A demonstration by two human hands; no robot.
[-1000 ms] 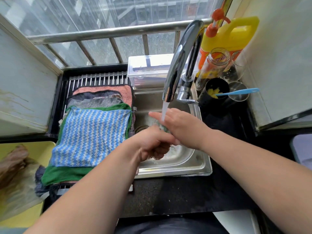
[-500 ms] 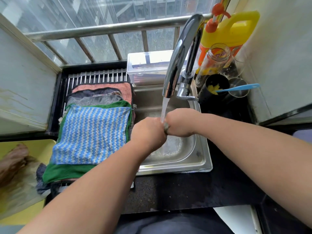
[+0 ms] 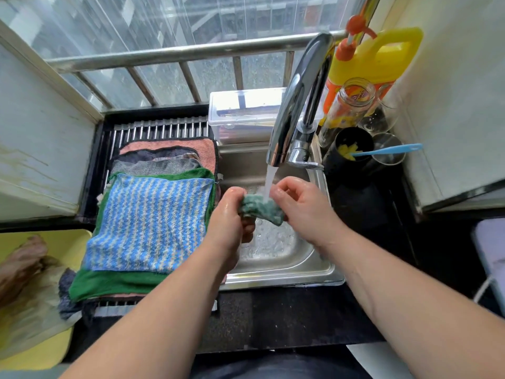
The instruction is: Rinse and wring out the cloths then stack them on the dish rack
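Now both hands are working above the sink (image 3: 287,274). The left hand (image 3: 229,214) and right hand (image 3: 303,206) are each gripping one end of a bunched teal cloth (image 3: 261,206), fingers curled round it, holding it under water running from the tap (image 3: 297,99). The cloth is hanging clear of the basin walls. Stacked cloths (image 3: 150,222) are lying on the dish rack (image 3: 161,129), their right edge just beside the left hand. Bare rack bars are showing behind them.
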